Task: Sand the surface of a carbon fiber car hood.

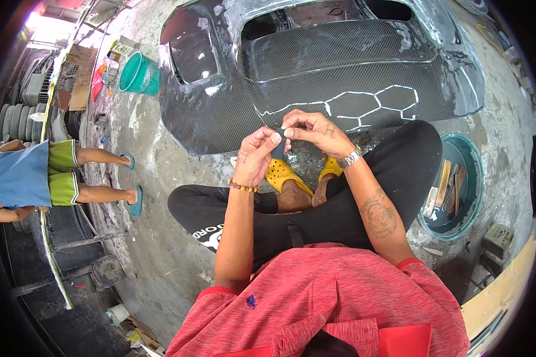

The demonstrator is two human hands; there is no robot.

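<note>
My left hand (259, 152) pinches a small dark strip (280, 147), which looks like paper or a thin pad, with the thumb on it. My right hand (312, 135) grips the upper end of the same strip between thumb and fingers. Both hands are above my yellow clogs (281, 174). Just beyond them lies a large glossy carbon-weave car panel (333, 77), with openings and white lines forming hexagons (379, 101) along its near part.
A teal bucket (139, 74) stands back left. At my right sits a teal basin (458, 225) holding wooden pieces (444, 184), near a grey box (497, 237). Another person in a blue top (18, 178) is at the left, beside stacked tires (15, 122).
</note>
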